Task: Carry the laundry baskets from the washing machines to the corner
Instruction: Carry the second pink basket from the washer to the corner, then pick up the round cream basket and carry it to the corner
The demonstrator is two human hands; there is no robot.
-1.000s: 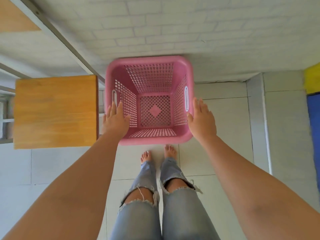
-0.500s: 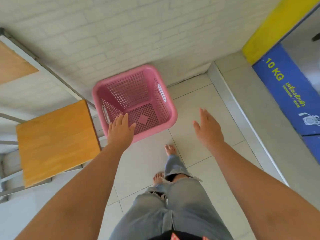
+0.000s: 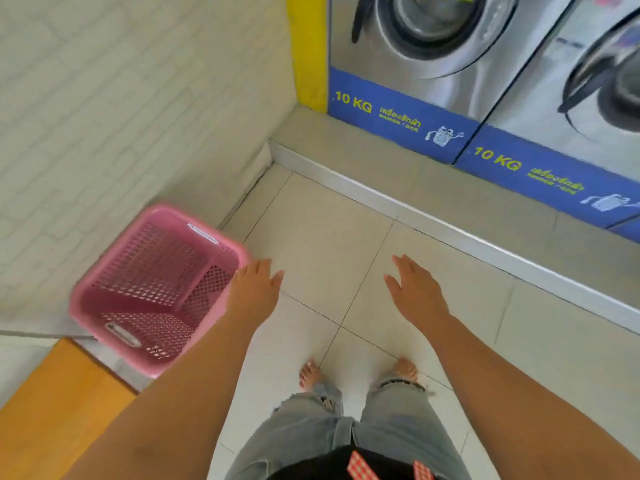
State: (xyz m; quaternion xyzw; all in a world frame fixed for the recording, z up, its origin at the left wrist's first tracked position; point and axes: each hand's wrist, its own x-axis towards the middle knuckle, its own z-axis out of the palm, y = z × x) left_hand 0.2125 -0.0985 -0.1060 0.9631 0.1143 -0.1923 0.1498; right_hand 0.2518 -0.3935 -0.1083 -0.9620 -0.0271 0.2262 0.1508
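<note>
Pink laundry basket sits empty on the tiled floor against the brick wall, near two 10 KG washing machines. A person's left hand hovers by its rim, right hand apart, both grips spread, empty.

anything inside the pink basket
Nothing shows inside the pink basket: only its bare perforated walls and bottom. The left hand and forearm cover its near right corner, so that part cannot be checked.
</note>
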